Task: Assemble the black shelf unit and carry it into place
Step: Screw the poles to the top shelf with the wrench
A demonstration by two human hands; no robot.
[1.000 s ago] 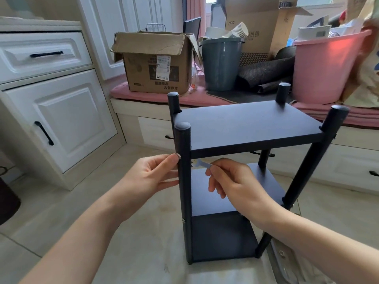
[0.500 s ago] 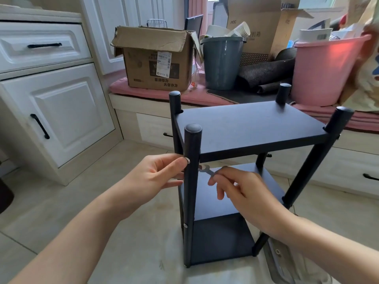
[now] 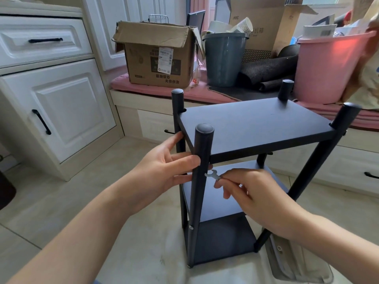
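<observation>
The black three-tier wooden shelf unit (image 3: 254, 128) was steadied by the left hand (image 3: 162, 173), fingers gripping its near post. A small flat silver spanner (image 3: 213, 174) was pinched by the right hand (image 3: 258, 199); its far end was hidden behind the post.

Shelf unit (image 3: 256, 128): one, with four posts and three boards visible. Wrench (image 3: 213, 174): one. Hands: two, left (image 3: 164, 171) and right (image 3: 258, 199). On the far bench (image 3: 127, 95): two cardboard boxes, near-left (image 3: 155, 56) and far-right (image 3: 266, 23); one grey bucket (image 3: 223, 58); one pink tub (image 3: 328, 68).
</observation>
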